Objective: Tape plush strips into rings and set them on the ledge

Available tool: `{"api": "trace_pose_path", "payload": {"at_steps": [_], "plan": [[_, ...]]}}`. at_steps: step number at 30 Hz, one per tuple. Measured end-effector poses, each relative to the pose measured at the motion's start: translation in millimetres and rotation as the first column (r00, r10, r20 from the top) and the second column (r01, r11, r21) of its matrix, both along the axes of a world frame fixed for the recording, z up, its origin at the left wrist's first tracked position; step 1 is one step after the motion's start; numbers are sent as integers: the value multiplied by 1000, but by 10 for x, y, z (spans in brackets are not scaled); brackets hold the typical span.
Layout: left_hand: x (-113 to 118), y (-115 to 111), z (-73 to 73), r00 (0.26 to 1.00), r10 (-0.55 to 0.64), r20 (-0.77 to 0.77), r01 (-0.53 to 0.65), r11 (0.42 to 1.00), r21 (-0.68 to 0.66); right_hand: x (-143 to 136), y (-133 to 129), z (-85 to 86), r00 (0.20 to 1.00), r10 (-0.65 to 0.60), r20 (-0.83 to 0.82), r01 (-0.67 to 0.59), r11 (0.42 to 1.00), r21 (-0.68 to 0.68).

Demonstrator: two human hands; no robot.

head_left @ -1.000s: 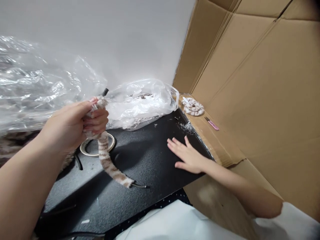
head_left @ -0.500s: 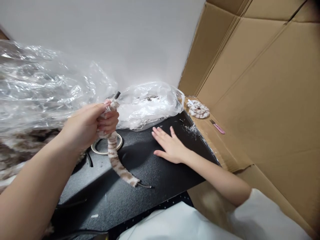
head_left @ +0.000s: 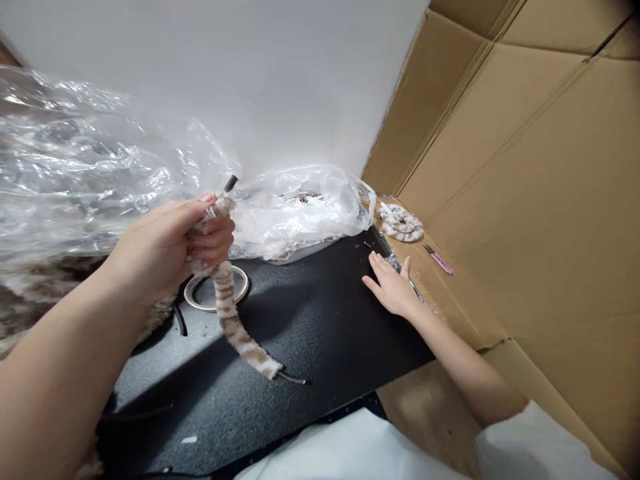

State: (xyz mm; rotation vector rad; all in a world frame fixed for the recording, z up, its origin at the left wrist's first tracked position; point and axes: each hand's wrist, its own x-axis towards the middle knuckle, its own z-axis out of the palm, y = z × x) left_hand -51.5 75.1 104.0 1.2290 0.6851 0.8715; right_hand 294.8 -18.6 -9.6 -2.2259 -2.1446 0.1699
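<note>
The furry tube (head_left: 240,337) is gripped in the closed left hand (head_left: 175,240) above the counter (head_left: 330,313), beside a tape roll (head_left: 193,293). The right hand (head_left: 393,287) is laid open, apparently flat, near the counter's edge. Plastic bags (head_left: 300,217) are bunched behind.

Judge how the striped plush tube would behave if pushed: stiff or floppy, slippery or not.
The plush tube would probably flex without going limp: it curves below the left hand, and dark core pokes out at both ends. Its fuzzy surface likely won't slip.
</note>
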Motion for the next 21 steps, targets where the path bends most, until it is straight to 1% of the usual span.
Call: {"api": "trace_pose_path", "payload": {"at_steps": [3,5,7,10,12,14,16,19,21], "plan": [[5,7,-22,1000,1,-9,-1,1000,-19,49,-18,82,1000,-12,-15,13,998,62],[18,0,-35,1000,-8,-11,8,1000,-29,-6,69,138,1000,10,-23,-8,997,80],[37,-15,-41,1000,-17,-6,17,999,-28,-101,213,164,998,60,-16,-59,996,62],[58,-38,-42,1000,-20,-5,20,1000,-19,-235,423,133,992,129,-4,-129,991,23],[59,-46,-41,1000,-11,-7,11,1000,-16,-263,470,91,990,144,-1,-144,989,18],[49,-44,-42,1000,-8,-8,8,1000,-20,-216,407,62,990,141,8,-141,990,19],[38,-33,-46,1000,-18,-5,18,1000,-25,-104,266,72,992,129,19,-129,992,17],[41,-11,-55,999,-32,-4,32,999,-25,108,89,173,995,97,39,-97,995,23],[61,-4,-59,1000,-26,-7,25,999,-35,204,101,261,996,70,47,-73,996,52]]}}
